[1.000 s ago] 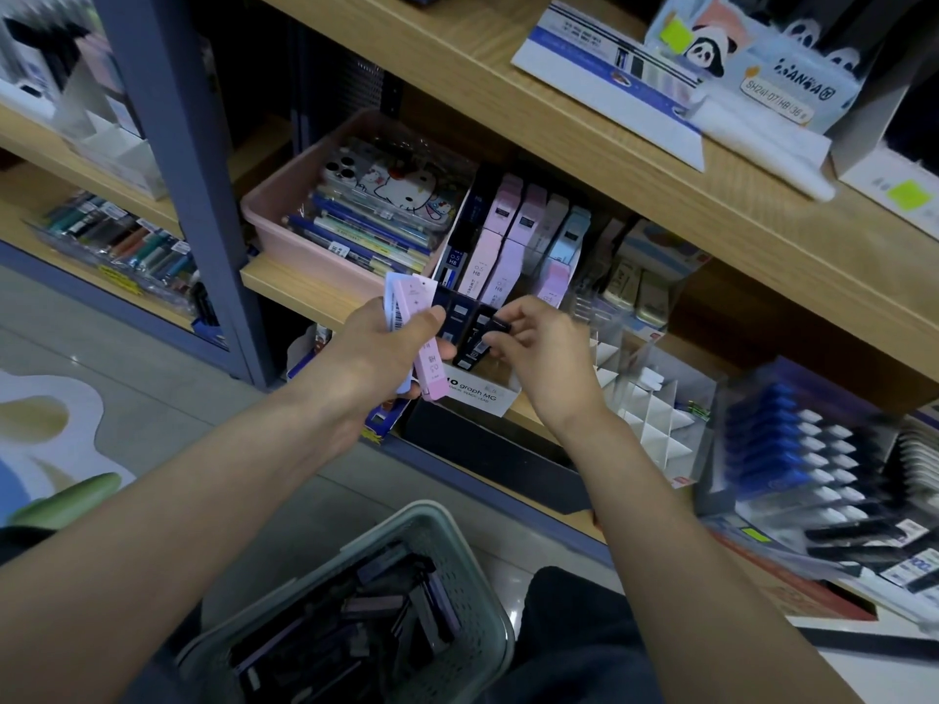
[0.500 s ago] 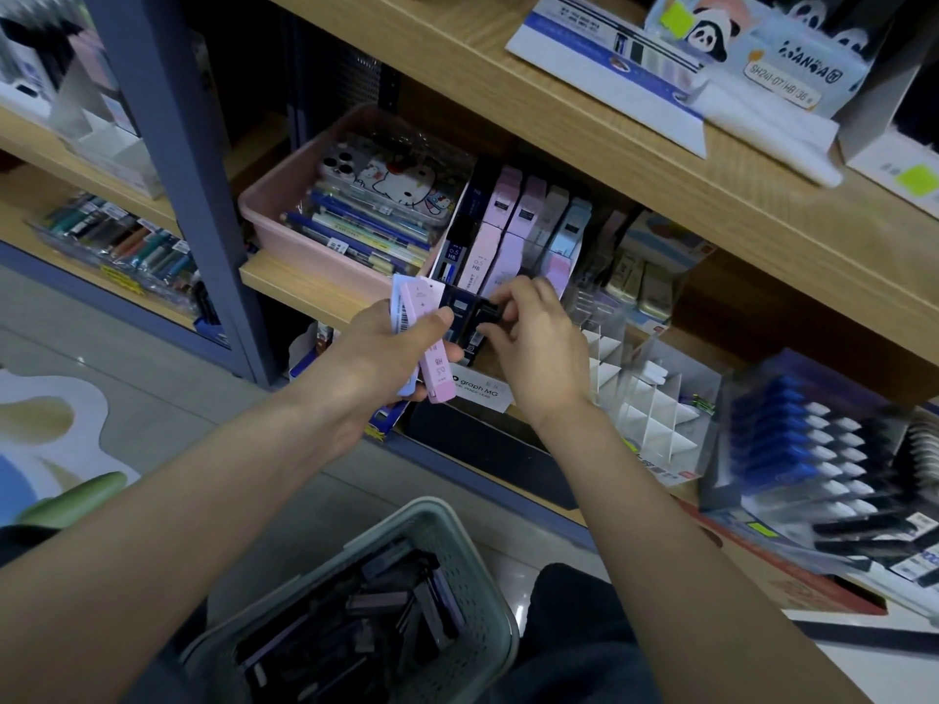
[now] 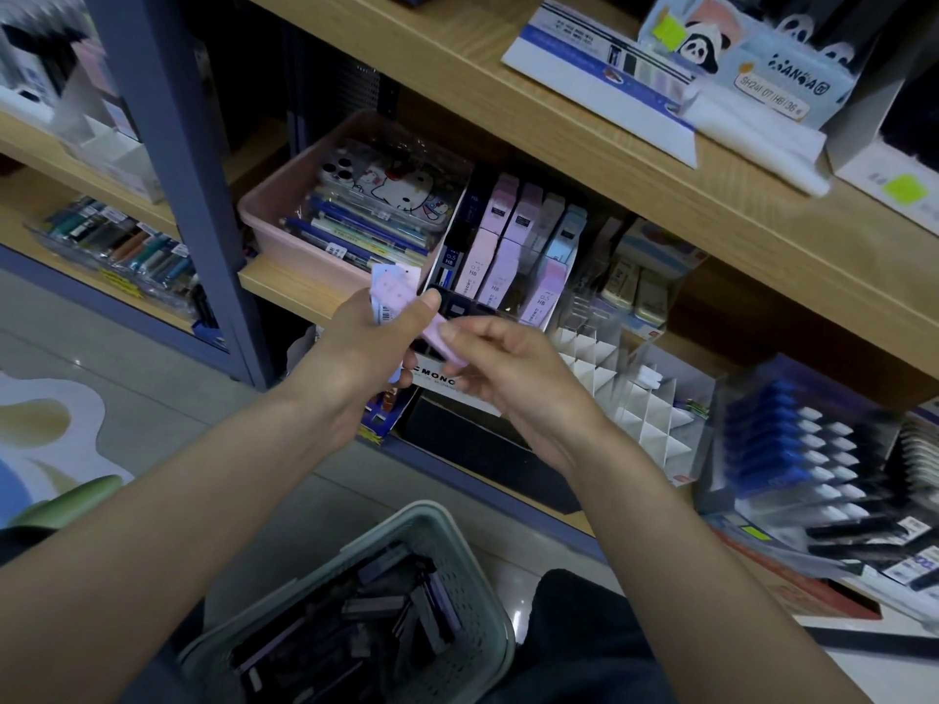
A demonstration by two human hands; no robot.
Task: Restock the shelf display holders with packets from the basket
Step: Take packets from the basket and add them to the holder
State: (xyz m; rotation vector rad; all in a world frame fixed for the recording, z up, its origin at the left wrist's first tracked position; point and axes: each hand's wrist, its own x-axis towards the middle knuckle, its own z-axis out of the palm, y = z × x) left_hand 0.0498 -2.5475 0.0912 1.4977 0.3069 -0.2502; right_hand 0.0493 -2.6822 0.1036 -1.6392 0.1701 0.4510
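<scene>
My left hand (image 3: 368, 343) grips a small stack of pale pink and blue packets (image 3: 390, 293) in front of the clear display holder (image 3: 559, 317). Rows of pink, blue and dark packets (image 3: 500, 246) stand upright in that holder, with dark ones in its front left slot. My right hand (image 3: 513, 370) is just right of the left one. Its curled fingertips pinch the lower end of the pink packet (image 3: 443, 343), though blur softens the contact. The grey-green basket (image 3: 449, 543) sits low between my arms, holding several dark packets (image 3: 366, 619).
A pink tray (image 3: 264, 218) with pens and a cartoon phone case sits left of the holder. White divider cells (image 3: 615, 383) and a rack of blue pens (image 3: 782, 449) lie to the right. A wooden shelf (image 3: 508, 109) overhangs, and a blue post (image 3: 167, 144) stands left.
My right hand left the dark packets in the holder's front slot and drew back to the pink packet in my left hand. The left hand stayed about where it was.
</scene>
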